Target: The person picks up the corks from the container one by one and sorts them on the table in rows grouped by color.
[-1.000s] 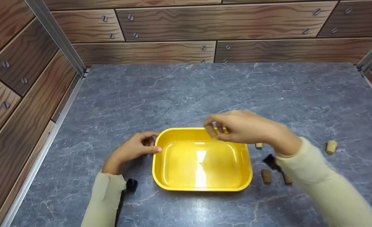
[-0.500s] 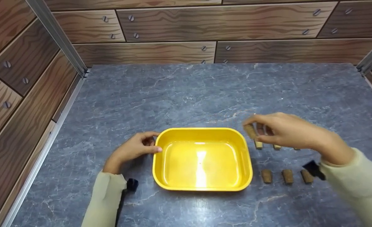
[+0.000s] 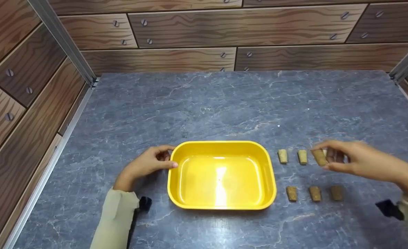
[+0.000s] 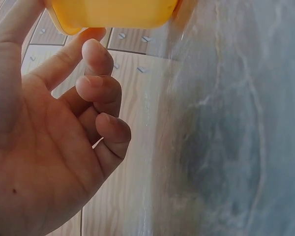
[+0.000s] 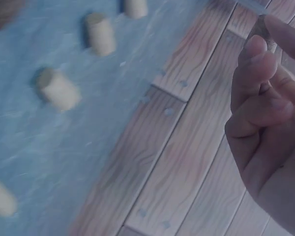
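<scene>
In the head view, my left hand [image 3: 148,165] grips the left rim of a yellow plastic tub [image 3: 221,205], thumb on the rim and fingers outside the wall. The left wrist view shows the tub's wall [image 4: 115,12] at the top, with the other fingers curled below it. My right hand [image 3: 366,162] pinches a brown tapered cork [image 3: 319,157] between thumb and fingertips, above the row of pale corks. A pale cork [image 3: 282,156] and another pale cork [image 3: 302,157] show beside it; one more is mostly covered by the held cork.
Nearer me lies a row of brown corks: a left one [image 3: 291,193], a middle one [image 3: 315,193] and a right one [image 3: 336,193]. All stand on a grey marbled tabletop [image 3: 190,107]. Wood-patterned panels [image 3: 183,31] and metal posts bound the back and sides.
My right hand has moved right with the brown cork, from over the tub's far edge to above the pale corks. The left hand and the tub have stayed put.
</scene>
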A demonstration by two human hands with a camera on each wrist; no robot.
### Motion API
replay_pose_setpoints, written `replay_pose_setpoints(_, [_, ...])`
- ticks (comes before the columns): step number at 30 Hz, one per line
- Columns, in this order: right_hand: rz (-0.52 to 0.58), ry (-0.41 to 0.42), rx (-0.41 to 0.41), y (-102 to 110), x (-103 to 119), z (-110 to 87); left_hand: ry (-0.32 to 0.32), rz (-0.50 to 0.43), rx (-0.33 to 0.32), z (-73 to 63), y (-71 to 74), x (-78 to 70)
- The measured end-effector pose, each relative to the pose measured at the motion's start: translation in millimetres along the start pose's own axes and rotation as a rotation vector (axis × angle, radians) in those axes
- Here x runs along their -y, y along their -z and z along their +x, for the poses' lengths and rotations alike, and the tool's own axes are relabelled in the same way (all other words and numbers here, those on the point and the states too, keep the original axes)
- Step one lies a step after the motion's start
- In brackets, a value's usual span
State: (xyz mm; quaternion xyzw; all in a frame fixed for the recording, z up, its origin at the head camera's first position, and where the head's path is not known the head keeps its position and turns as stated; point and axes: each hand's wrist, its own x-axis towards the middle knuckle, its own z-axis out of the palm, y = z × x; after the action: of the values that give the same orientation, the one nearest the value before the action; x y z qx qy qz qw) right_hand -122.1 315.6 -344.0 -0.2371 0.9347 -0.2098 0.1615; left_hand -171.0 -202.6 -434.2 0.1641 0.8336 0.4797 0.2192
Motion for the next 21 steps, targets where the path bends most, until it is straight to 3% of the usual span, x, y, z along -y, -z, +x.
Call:
replay_pose_setpoints(4, [0.037, -0.094, 0.039, -7.8, -21.1, -13.7, 0.013, 0.000, -0.003, 1.5, -1.3, 1.3])
replay_pose_setpoints(8, [-0.002, -0.176, 0.037, -12.5, -35.2, -26.4, 0.021, 0.004, -0.009, 1.1, -1.8, 0.3])
replay_pose_setpoints(13, [-0.033, -0.221, 0.032, -17.3, -48.1, -39.1, 0.019, 0.006, -0.013, -0.2, -1.0, -1.5])
replay_pose_setpoints(21, [0.013, -0.303, 0.109, -26.6, -62.5, -44.3, 0.017, 0.022, -0.012, -0.5, 0.4, -1.7])
